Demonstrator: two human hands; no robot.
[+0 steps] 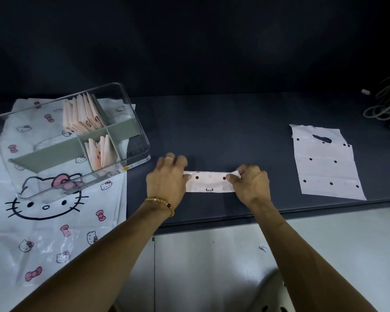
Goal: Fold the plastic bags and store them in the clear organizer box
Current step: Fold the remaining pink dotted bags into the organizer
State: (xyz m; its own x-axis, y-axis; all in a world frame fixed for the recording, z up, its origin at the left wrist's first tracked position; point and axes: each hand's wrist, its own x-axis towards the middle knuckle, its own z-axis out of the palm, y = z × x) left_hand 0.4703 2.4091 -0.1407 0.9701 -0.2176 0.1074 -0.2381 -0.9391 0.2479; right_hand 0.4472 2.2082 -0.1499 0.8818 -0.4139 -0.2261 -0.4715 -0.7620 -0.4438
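Left hand: your left hand [167,180] lies palm down at centre frame, fingers spread flat, pressing the left end of the folded strip [208,184].
Right hand: your right hand [249,182] pinches the strip's right end between thumb and curled fingers.
Strip: one, lying on the dark table [223,122] at centre.
Flat bag: one dotted bag [327,163], right of frame.
Box: one clear box [61,140], upper left, holding two bunches of folded bags [83,117].
Under box: cat-print bags [43,221].
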